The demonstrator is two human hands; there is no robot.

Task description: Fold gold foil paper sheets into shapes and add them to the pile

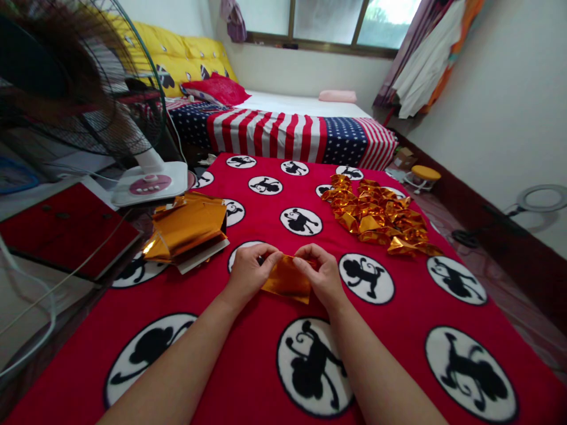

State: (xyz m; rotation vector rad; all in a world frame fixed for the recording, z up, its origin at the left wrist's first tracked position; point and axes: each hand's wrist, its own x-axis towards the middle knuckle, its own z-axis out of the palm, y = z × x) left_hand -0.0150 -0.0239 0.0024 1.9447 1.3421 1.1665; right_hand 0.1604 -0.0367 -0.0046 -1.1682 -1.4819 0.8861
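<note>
Nearest: two bare forearms reach in over a cloth-covered bench [248,354], red with black figures in white rounds. Left hand [253,268] and right hand [319,271] close together, thumbs and fingers pinching the upper edge of a gold foil sheet [290,284]. Sheet hangs between and below the fingertips, lower edge slanting; whether it touches the cloth, cannot tell.

Beyond, to the left: stack of gold foil [190,227], uneven, a pale edge showing beneath. To the right: loose heap of twisted foil pieces [376,212], crumpled and shiny, spread over the cloth.

Farther left, off the cloth: fan [150,177] on a white base. Right side: yellow-topped stool [426,173] on the floor. Far end: bed [283,133] with star-and-stripe cover, below a window [325,23].
</note>
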